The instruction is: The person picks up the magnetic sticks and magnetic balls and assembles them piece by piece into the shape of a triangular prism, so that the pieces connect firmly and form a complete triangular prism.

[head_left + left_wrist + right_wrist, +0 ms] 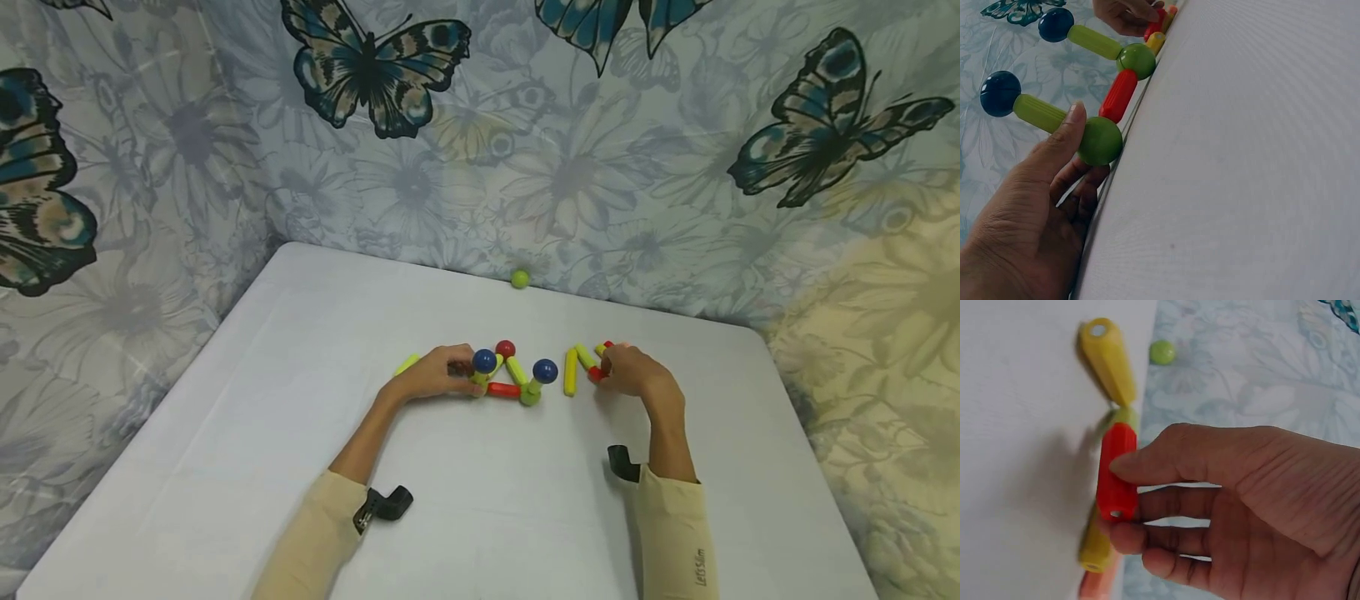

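My left hand grips a magnetic ball-and-rod frame at its near left green ball, thumb in front and fingers behind. A red rod joins that ball to a second green ball. From each green ball a lime rod rises to a blue ball. Farther back, a red ball meets two yellow-green rods of the frame. To the right, my right hand pinches a loose red rod between thumb and fingers, just over other rods.
Beside the right hand lie a yellow rod, a lime rod and an orange-red rod. A yellow-green piece lies behind the left hand. One lime ball sits at the white table's back edge, against the patterned curtain.
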Motion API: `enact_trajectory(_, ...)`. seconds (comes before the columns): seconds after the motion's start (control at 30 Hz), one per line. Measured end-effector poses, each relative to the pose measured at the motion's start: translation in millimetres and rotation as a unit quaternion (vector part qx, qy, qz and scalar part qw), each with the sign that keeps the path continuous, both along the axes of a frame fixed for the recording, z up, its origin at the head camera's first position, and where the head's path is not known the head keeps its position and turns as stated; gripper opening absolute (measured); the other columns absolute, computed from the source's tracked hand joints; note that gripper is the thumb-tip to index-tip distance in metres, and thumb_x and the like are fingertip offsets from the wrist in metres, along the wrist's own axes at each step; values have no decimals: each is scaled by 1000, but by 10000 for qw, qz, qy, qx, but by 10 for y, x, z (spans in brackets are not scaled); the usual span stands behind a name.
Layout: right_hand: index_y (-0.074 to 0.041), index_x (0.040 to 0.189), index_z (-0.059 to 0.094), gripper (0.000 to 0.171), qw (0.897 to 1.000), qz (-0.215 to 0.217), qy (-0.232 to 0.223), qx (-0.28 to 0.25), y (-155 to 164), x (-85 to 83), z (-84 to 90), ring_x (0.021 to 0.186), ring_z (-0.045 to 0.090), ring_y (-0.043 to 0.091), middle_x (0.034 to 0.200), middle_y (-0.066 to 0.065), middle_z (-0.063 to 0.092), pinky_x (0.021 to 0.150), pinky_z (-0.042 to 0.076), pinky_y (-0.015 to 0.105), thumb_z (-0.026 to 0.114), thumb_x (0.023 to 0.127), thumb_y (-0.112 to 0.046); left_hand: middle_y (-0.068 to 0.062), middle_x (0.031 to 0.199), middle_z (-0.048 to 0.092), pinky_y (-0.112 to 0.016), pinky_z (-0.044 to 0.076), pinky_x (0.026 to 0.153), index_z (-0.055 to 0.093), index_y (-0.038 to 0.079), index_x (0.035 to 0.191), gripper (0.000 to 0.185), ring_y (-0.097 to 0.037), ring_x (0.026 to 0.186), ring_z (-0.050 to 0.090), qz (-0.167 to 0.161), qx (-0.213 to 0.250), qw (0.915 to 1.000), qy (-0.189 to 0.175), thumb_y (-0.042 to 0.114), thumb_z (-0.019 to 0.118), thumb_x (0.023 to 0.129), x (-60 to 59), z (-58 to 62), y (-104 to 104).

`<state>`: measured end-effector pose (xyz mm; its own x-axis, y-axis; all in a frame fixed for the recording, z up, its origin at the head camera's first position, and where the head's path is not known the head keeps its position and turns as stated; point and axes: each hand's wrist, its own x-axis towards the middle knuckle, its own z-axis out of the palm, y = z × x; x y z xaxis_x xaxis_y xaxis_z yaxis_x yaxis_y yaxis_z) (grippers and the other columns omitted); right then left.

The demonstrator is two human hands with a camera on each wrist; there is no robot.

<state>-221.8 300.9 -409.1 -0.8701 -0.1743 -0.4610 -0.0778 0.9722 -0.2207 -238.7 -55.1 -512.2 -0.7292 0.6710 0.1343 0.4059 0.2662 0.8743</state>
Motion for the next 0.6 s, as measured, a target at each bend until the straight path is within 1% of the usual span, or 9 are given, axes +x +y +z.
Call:
enact_trajectory(0.1,1,116,71,27,9998,158,85,-102,26,11,48,92,59,26,105,15,66,78,52,39,70,99,-20,-2,105,70,-29,53,94,75,16,106,23,-12,99,64,42,-23,10000,29,22,86,87,-10,0,-3)
enact_trajectory(0.2,-3,123,70,28,9993,316,95,-194,42,18,69,94,59,27,105,17,63,80,52,42,69,98,-18,-1,105,70,-28,53,94,75,16,107,23,-12,100,63,46,-27,10000,44,22,86,87,-22,-9,-2)
enact_trajectory(0.27,-5,127,69,31,9992,347,72,-185,50,19,67,94,58,28,106,18,62,81,52,44,67,98,-15,-1,105,70,-29,53,95,75,16,107,23,-12,100,63,42,-16,10000,46,22,86,87,-26,-12,0)
enact_trajectory(0.37,-4,133,65,36,9993,324,90,-145,49,27,77,95,58,29,110,19,63,83,52,47,65,98,-12,-1,105,70,-29,53,94,75,16,107,24,-12,99,63,47,-3,10000,30,22,86,87,-24,-15,3)
enact_trajectory(0.43,-1,135,63,38,9992,277,182,-244,39,37,95,97,59,29,113,20,65,86,53,48,64,99,-13,-2,105,70,-29,53,94,75,16,108,24,-12,99,63,41,-2,10000,27,22,86,87,-17,-12,6)
enact_trajectory(0.5,1,135,61,39,9970,323,433,-560,22,55,125,95,61,27,113,20,67,85,55,46,64,99,-13,-2,105,70,-28,53,94,75,15,108,24,-12,99,63,61,-26,10000,-1,21,86,87,-6,-1,6)
enact_trajectory(0.53,2,135,60,38,9943,398,625,-769,10,65,139,94,63,27,111,20,69,84,56,45,64,99,-12,-2,105,71,-28,53,94,75,15,108,25,-12,99,63,70,-33,10000,-28,21,86,87,1,5,6)
enact_trajectory(0.6,1,133,62,35,9847,537,1096,-1247,-49,99,194,92,65,25,107,17,73,83,57,43,65,99,-10,-2,105,70,-28,52,94,75,15,108,25,-12,99,63,63,-37,10000,-33,21,86,87,9,12,10)
